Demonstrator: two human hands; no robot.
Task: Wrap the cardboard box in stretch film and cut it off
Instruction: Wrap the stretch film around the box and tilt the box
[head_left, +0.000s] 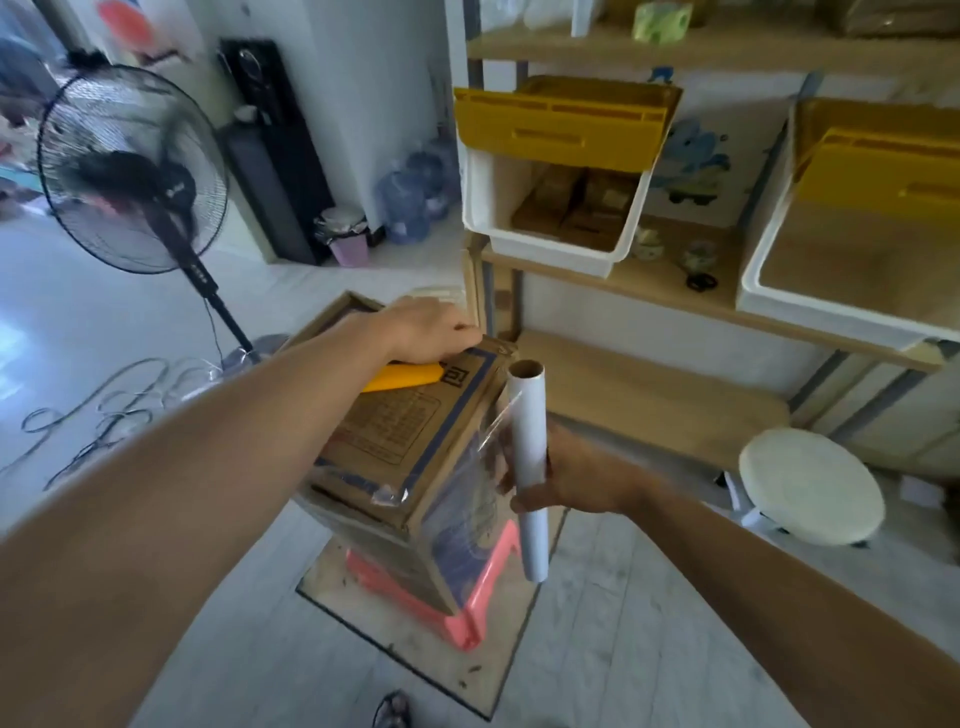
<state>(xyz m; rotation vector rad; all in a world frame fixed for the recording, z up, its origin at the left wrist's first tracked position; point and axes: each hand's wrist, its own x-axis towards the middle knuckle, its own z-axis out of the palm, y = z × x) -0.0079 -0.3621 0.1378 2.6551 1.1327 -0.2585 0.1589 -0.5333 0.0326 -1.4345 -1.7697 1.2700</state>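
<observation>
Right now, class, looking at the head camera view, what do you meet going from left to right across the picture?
standing fan → cardboard box → stretch film roll → white round stool

You have before you one cardboard box (389, 421), one roll of stretch film (527, 436), one yellow cutter (402, 375), two stools, namely the pink stool (488, 587) and the white stool (810, 486), one standing fan (132, 166), and two white bins, the left bin (550, 244) and the right bin (831, 312).
</observation>
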